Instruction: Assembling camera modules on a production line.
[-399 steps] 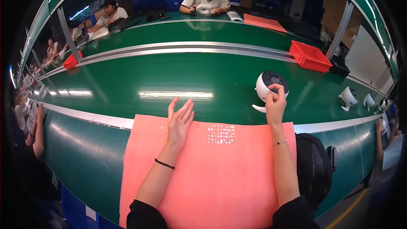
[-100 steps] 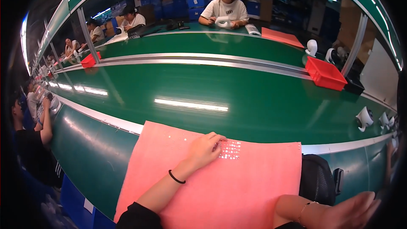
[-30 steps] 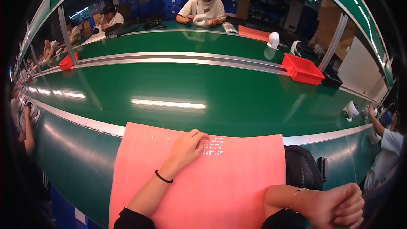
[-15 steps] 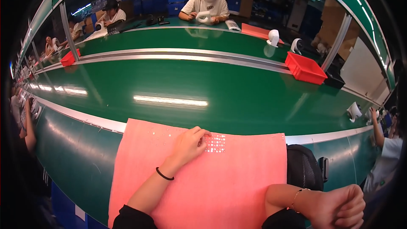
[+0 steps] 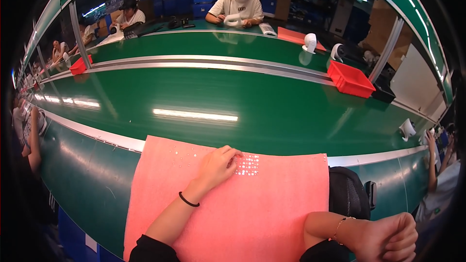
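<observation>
On the pink foam sheet (image 5: 233, 213) rests my left hand (image 5: 217, 166), a black band round its wrist. Its fingers are curled, with the tips at the left side of a tight block of small shiny round pieces (image 5: 250, 165); whatever may be between them is hidden. More small pieces (image 5: 195, 155) lie scattered on the sheet to the left of this hand. At the lower right, past the sheet's edge, my right hand (image 5: 387, 238) is curled into a fist, and nothing shows in it. A thin bracelet circles that wrist.
A green conveyor (image 5: 204, 92) runs beyond the sheet. A red bin (image 5: 350, 78) stands at the far right, and white devices (image 5: 309, 42) sit on the far belt. A black bag (image 5: 347, 191) lies beside the sheet. Co-workers sit opposite (image 5: 238, 7) and at both sides.
My hands stay almost still. On the far belt the white devices have shifted slightly left. At the right, a co-worker's raised arm has come down a little.
</observation>
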Motion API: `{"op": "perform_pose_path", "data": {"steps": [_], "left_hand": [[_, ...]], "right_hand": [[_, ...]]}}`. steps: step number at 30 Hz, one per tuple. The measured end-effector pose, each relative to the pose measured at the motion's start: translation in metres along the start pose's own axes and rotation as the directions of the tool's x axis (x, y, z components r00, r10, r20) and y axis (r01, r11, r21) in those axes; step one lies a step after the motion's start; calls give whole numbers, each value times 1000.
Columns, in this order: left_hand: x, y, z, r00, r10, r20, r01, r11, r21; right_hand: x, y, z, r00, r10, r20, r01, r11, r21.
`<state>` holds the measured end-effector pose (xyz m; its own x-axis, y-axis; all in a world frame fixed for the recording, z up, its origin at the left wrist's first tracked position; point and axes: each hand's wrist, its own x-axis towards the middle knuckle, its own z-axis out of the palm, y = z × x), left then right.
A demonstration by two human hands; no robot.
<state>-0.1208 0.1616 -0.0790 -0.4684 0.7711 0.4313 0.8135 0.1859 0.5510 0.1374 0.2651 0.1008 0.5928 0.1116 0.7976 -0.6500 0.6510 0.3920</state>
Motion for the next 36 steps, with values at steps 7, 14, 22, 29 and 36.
{"op": "perform_pose_path", "data": {"steps": [7, 14, 22, 29, 36], "left_hand": [[2, 1, 0, 1000, 1, 1, -1, 1000, -17], [-2, 1, -4, 1000, -2, 5, 2, 1000, 18], [-3, 0, -3, 999, 32, -9, -32, 999, 16], [-1, 0, -1, 998, 57, -5, -57, 997, 55], [2, 2, -1, 997, 68, -22, -67, 997, 39]], "right_hand": [[1, 1, 3, 1000, -1, -15, 2, 1000, 22], [-1, 2, 3, 999, -10, -51, 12, 1000, 27], [-3, 5, 5, 994, 61, -89, -58, 998, 34], [-4, 5, 11, 999, -1, -39, 1, 1000, -8], [-6, 7, 11, 1000, 1, -26, -1, 1000, 9]]}}
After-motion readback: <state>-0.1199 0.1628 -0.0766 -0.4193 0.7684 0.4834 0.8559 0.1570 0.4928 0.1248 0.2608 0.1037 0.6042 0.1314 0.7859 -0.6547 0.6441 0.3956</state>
